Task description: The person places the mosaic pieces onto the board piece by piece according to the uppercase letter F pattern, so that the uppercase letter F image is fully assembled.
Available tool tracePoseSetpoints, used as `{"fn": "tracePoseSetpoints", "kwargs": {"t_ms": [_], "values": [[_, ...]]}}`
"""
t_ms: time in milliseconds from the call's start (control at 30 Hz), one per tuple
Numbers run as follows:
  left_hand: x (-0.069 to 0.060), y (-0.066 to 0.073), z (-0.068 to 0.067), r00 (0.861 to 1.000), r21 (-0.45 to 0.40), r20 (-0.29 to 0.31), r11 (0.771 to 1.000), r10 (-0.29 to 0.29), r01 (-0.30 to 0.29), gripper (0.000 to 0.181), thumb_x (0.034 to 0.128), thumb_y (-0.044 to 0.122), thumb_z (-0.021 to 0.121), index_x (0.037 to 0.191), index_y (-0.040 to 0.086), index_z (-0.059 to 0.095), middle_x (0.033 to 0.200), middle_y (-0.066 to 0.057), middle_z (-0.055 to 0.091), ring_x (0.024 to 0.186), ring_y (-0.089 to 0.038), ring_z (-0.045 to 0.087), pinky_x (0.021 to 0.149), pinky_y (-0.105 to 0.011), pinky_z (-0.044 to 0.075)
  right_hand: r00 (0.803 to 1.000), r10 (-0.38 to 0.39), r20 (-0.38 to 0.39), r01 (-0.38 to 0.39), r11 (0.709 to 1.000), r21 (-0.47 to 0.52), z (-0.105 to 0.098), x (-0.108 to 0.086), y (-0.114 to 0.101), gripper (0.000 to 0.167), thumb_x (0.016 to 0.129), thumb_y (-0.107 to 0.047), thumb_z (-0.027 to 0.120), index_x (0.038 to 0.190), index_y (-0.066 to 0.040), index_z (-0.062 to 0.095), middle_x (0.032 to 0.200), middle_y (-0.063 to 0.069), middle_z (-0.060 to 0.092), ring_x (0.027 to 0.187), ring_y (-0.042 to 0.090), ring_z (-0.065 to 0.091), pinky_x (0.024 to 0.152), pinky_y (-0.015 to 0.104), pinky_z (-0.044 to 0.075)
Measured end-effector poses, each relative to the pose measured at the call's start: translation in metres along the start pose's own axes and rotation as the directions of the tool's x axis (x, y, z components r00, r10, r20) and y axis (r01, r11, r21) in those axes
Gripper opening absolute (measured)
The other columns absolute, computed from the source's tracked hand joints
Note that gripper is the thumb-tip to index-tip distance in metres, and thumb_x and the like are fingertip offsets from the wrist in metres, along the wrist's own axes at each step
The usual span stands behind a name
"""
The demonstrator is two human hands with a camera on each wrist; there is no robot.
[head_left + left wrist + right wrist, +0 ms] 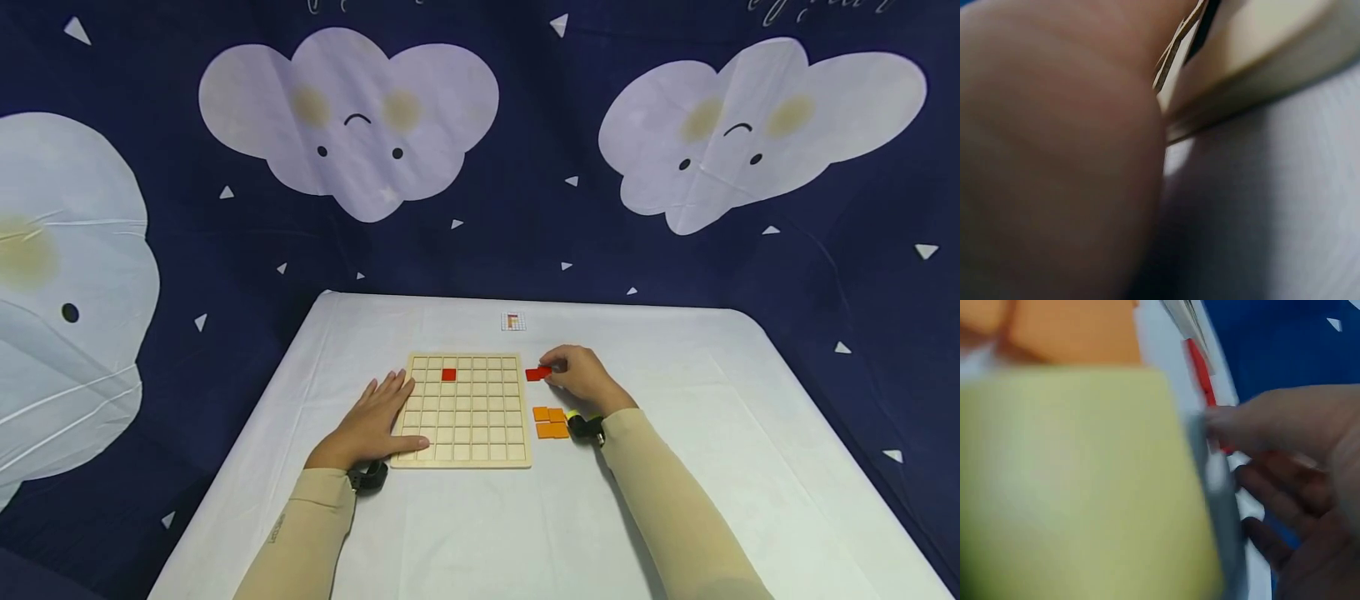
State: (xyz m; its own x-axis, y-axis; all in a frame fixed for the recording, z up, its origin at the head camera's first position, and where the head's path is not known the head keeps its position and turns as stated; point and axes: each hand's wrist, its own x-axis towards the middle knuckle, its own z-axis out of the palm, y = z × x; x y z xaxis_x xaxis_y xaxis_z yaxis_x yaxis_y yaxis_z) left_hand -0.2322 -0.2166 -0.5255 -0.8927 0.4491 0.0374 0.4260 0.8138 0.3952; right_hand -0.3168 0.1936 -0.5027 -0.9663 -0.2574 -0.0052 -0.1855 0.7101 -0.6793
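Note:
A wooden grid board [461, 464] lies flat on the table, with one red square tile [448, 375] in a cell near its top. My left hand [372, 421] rests with spread fingers over the board's left edge, thumb across the lower left cells. Just right of the board, my right hand [581, 377] pinches a red tile [545, 371] between thumb and fingers. Another bit of red [532, 375] shows directly beside it. In the right wrist view the thumb lies against a red tile [1199, 370], while a blurred yellow shape [1085, 487] covers much of that view.
Several orange square tiles [551, 422] lie grouped right of the board, beside the right wrist. A small card with a printed grid pattern [513, 322] lies behind the board. A white cloth covers the table [450, 533]; a dark blue cloud-patterned curtain [525, 242] hangs behind it.

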Motion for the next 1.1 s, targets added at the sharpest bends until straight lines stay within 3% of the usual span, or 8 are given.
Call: {"fn": "tracePoseSetpoints", "kwargs": {"t_ms": [633,1100], "values": [[0.0003,0.0003,0.0,1.0,-0.006,0.007,1.0,-0.005,0.005,0.122,0.0808,0.077,0.07,0.164,-0.002,0.029,0.171,-0.022,0.017,0.159,-0.035,0.01,0.127,-0.052,0.004,0.998,-0.054,-0.023,0.052,0.998,-0.046,0.0009,-0.0056,-0.002,0.018,0.095,-0.002,0.078,0.111,-0.008,0.081,0.12,0.009,0.073,0.118,0.03,0.062,0.11,0.05,0.046],[0.0001,0.0005,-0.0001,1.0,0.004,0.01,1.0,-0.002,0.002,0.122,0.0807,0.078,0.07,0.164,-0.001,0.029,0.171,-0.021,0.017,0.159,-0.035,0.01,0.127,-0.052,0.004,0.997,-0.058,-0.047,0.057,0.998,-0.018,0.0014,-0.0051,-0.0048,0.013,0.095,-0.001,0.078,0.106,-0.008,0.081,0.112,0.007,0.073,0.107,0.026,0.064,0.103,0.047,0.052]]}}
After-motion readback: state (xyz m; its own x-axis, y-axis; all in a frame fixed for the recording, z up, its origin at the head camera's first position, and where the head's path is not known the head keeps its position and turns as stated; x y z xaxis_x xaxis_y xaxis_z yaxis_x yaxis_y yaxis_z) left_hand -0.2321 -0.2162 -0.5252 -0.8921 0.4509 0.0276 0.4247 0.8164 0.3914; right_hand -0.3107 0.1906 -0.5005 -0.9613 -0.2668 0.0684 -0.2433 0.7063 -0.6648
